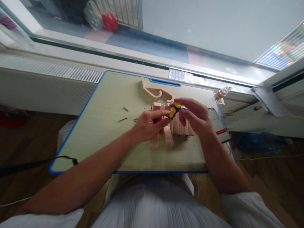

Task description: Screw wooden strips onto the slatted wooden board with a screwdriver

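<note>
My left hand (147, 125) pinches a small yellow-and-black handled tool, which looks like a stubby screwdriver (175, 110), between thumb and fingers. At its upper yellow end, my right hand (195, 114) has its thumb and forefinger closed around it. The tool's tip is hidden by the fingers. Beneath both hands lies a pinkish-brown ribbed block (182, 127), and two flat wooden strips (168, 136) stick out toward me. Beyond them rest curved, hook-shaped wooden pieces (153, 92). Loose screws (125, 109) lie on the table left of my left hand.
The pale tabletop (95, 139) has a blue rim. A phone-like flat device (219, 126) lies by the right edge. Past that edge is a clear bottle (223, 92) with amber contents. A radiator (71, 71) and a window sill run along the back.
</note>
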Available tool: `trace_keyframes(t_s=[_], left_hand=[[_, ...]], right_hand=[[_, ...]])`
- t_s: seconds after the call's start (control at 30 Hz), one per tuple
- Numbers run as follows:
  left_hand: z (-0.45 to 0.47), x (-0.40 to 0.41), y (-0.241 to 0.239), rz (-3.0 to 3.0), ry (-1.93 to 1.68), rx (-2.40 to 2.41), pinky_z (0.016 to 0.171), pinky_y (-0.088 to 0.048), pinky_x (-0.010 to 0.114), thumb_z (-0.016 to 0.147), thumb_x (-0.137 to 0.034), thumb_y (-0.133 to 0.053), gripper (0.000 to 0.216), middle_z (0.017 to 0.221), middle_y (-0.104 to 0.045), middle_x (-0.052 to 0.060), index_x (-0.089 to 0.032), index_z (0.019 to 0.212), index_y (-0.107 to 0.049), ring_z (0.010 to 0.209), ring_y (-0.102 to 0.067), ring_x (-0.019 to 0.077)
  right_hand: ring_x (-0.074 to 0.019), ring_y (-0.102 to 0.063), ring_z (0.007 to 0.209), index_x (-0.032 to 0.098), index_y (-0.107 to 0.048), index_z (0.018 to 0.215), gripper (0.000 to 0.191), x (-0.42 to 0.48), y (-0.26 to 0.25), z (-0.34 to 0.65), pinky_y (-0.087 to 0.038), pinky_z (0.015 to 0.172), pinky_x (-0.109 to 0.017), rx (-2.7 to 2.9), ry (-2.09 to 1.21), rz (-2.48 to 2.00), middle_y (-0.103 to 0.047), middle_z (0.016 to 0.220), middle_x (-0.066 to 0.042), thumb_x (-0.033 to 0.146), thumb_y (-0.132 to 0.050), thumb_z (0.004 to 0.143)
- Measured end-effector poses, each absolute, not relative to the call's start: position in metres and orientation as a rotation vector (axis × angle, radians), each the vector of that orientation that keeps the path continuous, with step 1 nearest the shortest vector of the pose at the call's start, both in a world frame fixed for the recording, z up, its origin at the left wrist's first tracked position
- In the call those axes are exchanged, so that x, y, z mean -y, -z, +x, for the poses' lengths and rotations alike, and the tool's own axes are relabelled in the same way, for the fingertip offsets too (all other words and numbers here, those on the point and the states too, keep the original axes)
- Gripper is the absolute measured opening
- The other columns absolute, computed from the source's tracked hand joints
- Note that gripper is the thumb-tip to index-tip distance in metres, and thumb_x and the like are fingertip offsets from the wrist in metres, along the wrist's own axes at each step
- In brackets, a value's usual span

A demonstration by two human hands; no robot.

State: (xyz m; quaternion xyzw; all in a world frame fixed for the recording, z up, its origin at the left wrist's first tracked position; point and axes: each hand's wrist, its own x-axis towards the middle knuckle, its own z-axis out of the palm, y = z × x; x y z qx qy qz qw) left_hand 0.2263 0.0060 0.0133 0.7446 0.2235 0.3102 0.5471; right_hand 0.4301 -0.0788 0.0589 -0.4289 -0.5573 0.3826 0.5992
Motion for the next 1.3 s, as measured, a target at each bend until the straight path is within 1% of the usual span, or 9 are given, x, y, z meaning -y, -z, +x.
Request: trace_keyframes(t_s=[0.13, 0.37, 0.47, 0.6, 0.77, 0.97, 1.07, 1.2, 1.3], left_hand=[[0.225, -0.006, -0.012, 1.771, -0.734, -0.490, 0.057, -0.033, 0.024, 0.103, -0.050, -0.073, 0.045, 0.071, -0.059, -0.002, -0.017, 0.131, -0.083, 0.062, -0.045, 0.0099], [0.230, -0.002, -0.008, 1.581, -0.858, -0.460, 0.051, -0.031, 0.021, 0.084, -0.043, -0.095, 0.039, 0.064, -0.055, -0.006, -0.016, 0.108, -0.079, 0.055, -0.044, 0.0074], [0.230, -0.003, -0.008, 1.587, -0.841, -0.453, 0.050, -0.028, 0.022, 0.089, -0.045, -0.090, 0.033, 0.064, -0.053, -0.005, -0.016, 0.104, -0.082, 0.055, -0.042, 0.0071], [0.228, -0.006, -0.009, 1.608, -0.794, -0.444, 0.051, -0.025, 0.022, 0.092, -0.047, -0.087, 0.035, 0.065, -0.052, -0.005, -0.015, 0.106, -0.084, 0.056, -0.038, 0.0069], [0.226, -0.006, -0.011, 1.694, -0.767, -0.472, 0.053, -0.028, 0.022, 0.096, -0.048, -0.083, 0.035, 0.066, -0.053, -0.004, -0.013, 0.097, -0.082, 0.059, -0.039, 0.0072], [0.228, -0.003, -0.010, 1.647, -0.847, -0.449, 0.052, -0.032, 0.020, 0.089, -0.039, -0.091, 0.036, 0.063, -0.054, -0.006, -0.014, 0.111, -0.079, 0.056, -0.045, 0.0069], [0.229, -0.003, -0.008, 1.589, -0.889, -0.427, 0.050, -0.031, 0.020, 0.088, -0.038, -0.093, 0.035, 0.062, -0.053, -0.007, -0.014, 0.109, -0.079, 0.054, -0.043, 0.0061], [0.230, -0.004, -0.006, 1.576, -0.887, -0.421, 0.048, -0.028, 0.020, 0.090, -0.041, -0.091, 0.032, 0.063, -0.052, -0.006, -0.015, 0.109, -0.084, 0.054, -0.040, 0.0058], [0.229, -0.005, -0.004, 1.586, -0.861, -0.428, 0.050, -0.029, 0.021, 0.091, -0.040, -0.090, 0.032, 0.063, -0.053, -0.005, -0.016, 0.112, -0.086, 0.055, -0.041, 0.0064]], right_hand=[[-0.0078, -0.056, 0.057, 0.029, -0.079, 0.117, 0.029, 0.078, -0.057, 0.424, -0.046, 0.044, -0.023, 1.260, -0.904, -0.990, -0.080, 0.106, -0.001, 0.038, -0.091, 0.091], [-0.0087, -0.064, 0.067, 0.028, -0.073, 0.112, 0.033, 0.078, -0.057, 0.409, -0.058, 0.055, -0.021, 1.203, -0.991, -0.888, -0.075, 0.100, 0.001, 0.031, -0.095, 0.087], [-0.0090, -0.064, 0.066, 0.027, -0.076, 0.111, 0.030, 0.078, -0.057, 0.410, -0.056, 0.053, -0.021, 1.197, -0.944, -0.897, -0.077, 0.100, 0.001, 0.031, -0.094, 0.087], [-0.0080, -0.059, 0.059, 0.029, -0.080, 0.125, 0.029, 0.079, -0.057, 0.414, -0.051, 0.047, -0.023, 1.227, -0.923, -0.908, -0.081, 0.115, -0.003, 0.037, -0.084, 0.098], [-0.0081, -0.055, 0.054, 0.027, -0.082, 0.124, 0.027, 0.080, -0.056, 0.416, -0.046, 0.044, -0.024, 1.259, -0.921, -0.970, -0.081, 0.098, -0.003, 0.040, -0.081, 0.100], [-0.0073, -0.061, 0.064, 0.026, -0.076, 0.110, 0.030, 0.079, -0.054, 0.407, -0.054, 0.050, -0.020, 1.213, -0.883, -0.906, -0.075, 0.099, 0.001, 0.031, -0.095, 0.087], [-0.0080, -0.064, 0.070, 0.027, -0.069, 0.105, 0.035, 0.077, -0.052, 0.402, -0.059, 0.057, -0.020, 1.201, -0.861, -0.852, -0.070, 0.096, 0.004, 0.027, -0.097, 0.084], [-0.0071, -0.063, 0.070, 0.027, -0.067, 0.104, 0.035, 0.076, -0.052, 0.402, -0.055, 0.055, -0.018, 1.211, -0.821, -0.826, -0.069, 0.098, 0.003, 0.023, -0.095, 0.084], [-0.0089, -0.064, 0.071, 0.027, -0.070, 0.106, 0.029, 0.077, -0.053, 0.408, -0.052, 0.052, -0.019, 1.202, -0.842, -0.875, -0.073, 0.101, 0.001, 0.030, -0.093, 0.088]])
